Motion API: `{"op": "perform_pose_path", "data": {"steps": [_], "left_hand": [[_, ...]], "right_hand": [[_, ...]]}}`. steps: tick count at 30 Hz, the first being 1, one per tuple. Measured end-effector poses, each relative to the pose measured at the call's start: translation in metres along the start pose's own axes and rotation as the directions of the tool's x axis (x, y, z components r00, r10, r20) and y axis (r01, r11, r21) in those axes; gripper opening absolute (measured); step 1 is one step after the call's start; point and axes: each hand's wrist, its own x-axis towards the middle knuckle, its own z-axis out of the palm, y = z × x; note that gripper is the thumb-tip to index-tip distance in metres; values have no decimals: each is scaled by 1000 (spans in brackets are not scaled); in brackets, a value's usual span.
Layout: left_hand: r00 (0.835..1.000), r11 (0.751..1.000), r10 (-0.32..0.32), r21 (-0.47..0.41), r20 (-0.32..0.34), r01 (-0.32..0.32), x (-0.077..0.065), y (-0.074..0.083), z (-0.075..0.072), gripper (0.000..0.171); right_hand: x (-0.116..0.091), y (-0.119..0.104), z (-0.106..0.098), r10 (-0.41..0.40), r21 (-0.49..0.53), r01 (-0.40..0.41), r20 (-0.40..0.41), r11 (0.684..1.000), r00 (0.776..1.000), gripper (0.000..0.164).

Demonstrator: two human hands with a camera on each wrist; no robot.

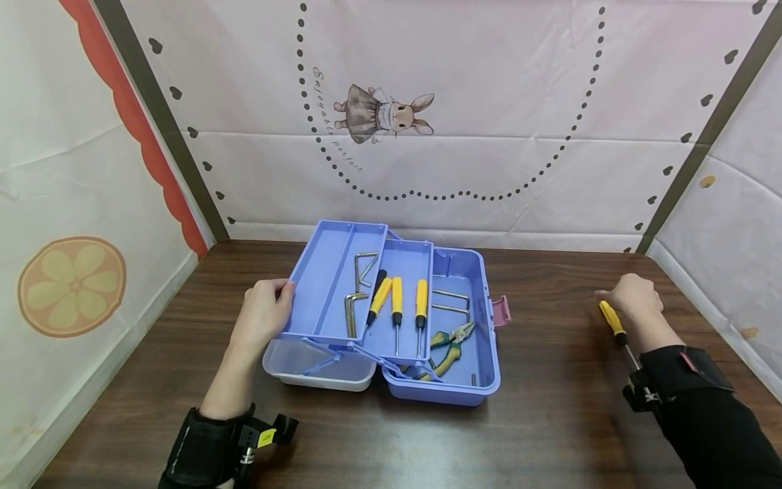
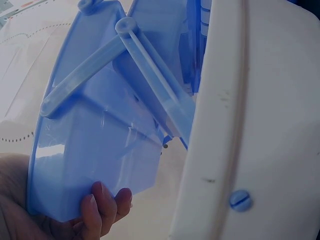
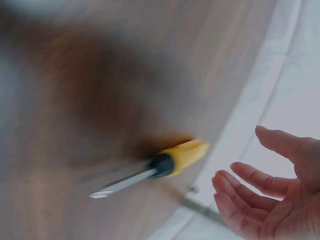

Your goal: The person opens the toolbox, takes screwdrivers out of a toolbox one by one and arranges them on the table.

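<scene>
A blue toolbox [image 1: 489, 360] stands unfolded on the table, its tiered trays swung out to the left over the whitish lid [image 1: 311, 367]. My left hand [image 1: 264, 309] grips the outer edge of the upper tray [image 1: 318, 285]; in the left wrist view its fingers [image 2: 102, 205] curl under the tray. Far to the right, my right hand [image 1: 632, 295] holds nothing, its fingers loosely bent. Beside it is a yellow-and-black screwdriver [image 1: 611, 318]; the right wrist view shows the screwdriver [image 3: 172, 162] apart from the fingers [image 3: 250, 195].
The trays hold several hex keys [image 1: 351, 312] and several screwdrivers [image 1: 397, 299]. Green-handled pliers [image 1: 451, 353] and bent metal rods [image 1: 452, 295] lie in the box's base. A pink latch [image 1: 501, 311] sticks out at its right. White cloth walls [image 1: 489, 102] border the wooden table [image 1: 537, 421].
</scene>
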Motion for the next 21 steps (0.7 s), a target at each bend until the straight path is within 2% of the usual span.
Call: {"op": "perform_pose_path", "data": {"steps": [3,6,12,16,19,21], "left_hand": [[1000,1000,6,0,-5,-6,0,0,0,35],[1000,1000,9,-2,-5,-9,0,0,0,35],[1000,1000,18,2,-11,-18,0,2,0,35],[1000,1000,15,2,-10,-15,0,2,0,35],[1000,1000,12,1,-10,-12,0,2,0,35],[1000,1000,18,4,-15,-18,0,1,0,35]], "right_hand": [[-8,-15,-7,-100,24,102,-61,994,993,45],[-17,-34,-10,-213,34,218,-120,975,970,39],[-36,-79,-13,-391,52,407,-186,912,901,33],[-51,-108,-11,-497,65,522,-229,850,837,27],[-60,-130,-7,-544,79,577,-248,813,801,24],[-66,-145,-5,-563,90,598,-251,797,788,22]]}}
